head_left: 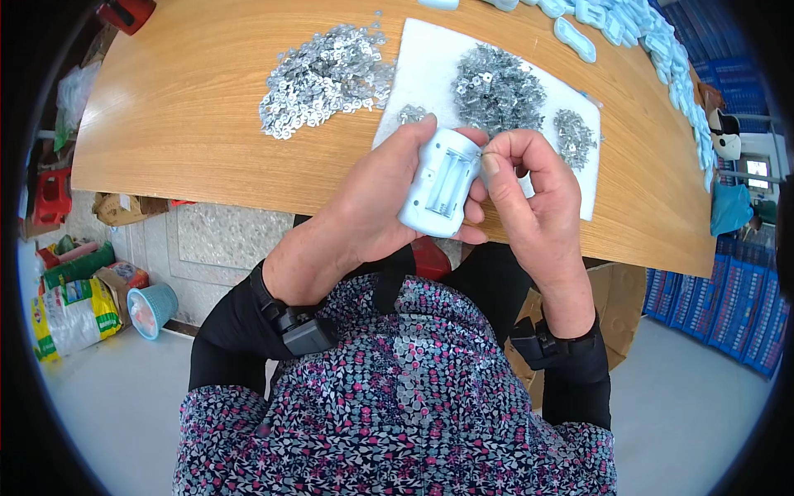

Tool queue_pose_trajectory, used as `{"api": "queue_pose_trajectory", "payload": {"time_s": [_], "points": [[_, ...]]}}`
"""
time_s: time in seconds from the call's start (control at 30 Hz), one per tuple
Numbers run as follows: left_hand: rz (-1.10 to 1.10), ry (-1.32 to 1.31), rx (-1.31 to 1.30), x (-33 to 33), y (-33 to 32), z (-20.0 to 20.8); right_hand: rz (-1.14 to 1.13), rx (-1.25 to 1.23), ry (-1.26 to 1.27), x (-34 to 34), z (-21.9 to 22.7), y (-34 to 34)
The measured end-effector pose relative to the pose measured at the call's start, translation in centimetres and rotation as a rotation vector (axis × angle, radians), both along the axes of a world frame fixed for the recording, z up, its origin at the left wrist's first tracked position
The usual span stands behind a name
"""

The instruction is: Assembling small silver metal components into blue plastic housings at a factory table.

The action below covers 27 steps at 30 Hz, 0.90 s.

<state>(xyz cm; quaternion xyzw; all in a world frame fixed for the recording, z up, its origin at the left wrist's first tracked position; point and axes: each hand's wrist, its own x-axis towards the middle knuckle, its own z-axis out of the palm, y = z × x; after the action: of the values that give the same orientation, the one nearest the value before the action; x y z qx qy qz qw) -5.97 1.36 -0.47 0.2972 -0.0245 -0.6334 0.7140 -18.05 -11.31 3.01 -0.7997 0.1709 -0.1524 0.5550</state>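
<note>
My left hand (376,190) is wrapped round a light blue plastic casing (420,217) with an open battery compartment facing up. Small metal springs show at the compartment's lower end. At the casing's upper right edge, my right hand (538,186) pinches thumb against forefinger; whatever sits between those fingertips is too small to make out. Just beyond my hands, a white foam sheet (426,62) carries a big heap of small metal contact pieces (496,91). Two smaller metal piles flank it, one partly behind my left thumb and another pile (573,139) on the right.
Left of the sheet, a heap of flat metal plates (322,83) lies on the wooden table (190,107). Many light blue casings (616,21) line the table's far right edge. Blue stacked trays (719,310) stand at right, a cardboard box (616,318) below, a blue basket (153,310) at left.
</note>
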Motion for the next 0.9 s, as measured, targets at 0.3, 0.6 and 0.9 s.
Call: {"api": "queue_pose_trajectory", "payload": {"time_s": [0.3, 0.6, 0.9], "points": [[-0.046, -0.089, 0.008, -0.1, 0.0, -0.7, 0.02, -0.549, 0.03, 0.8, -1.1, -0.1], [-0.056, -0.189, 0.053, -0.5, 0.0, -1.0, -0.098, -0.477, 0.152, 0.5, 0.6, 0.0], [-0.112, -0.56, 0.037, -0.1, 0.5, -0.2, -0.056, 0.148, 0.239, -0.6, -0.3, -1.0]]}}
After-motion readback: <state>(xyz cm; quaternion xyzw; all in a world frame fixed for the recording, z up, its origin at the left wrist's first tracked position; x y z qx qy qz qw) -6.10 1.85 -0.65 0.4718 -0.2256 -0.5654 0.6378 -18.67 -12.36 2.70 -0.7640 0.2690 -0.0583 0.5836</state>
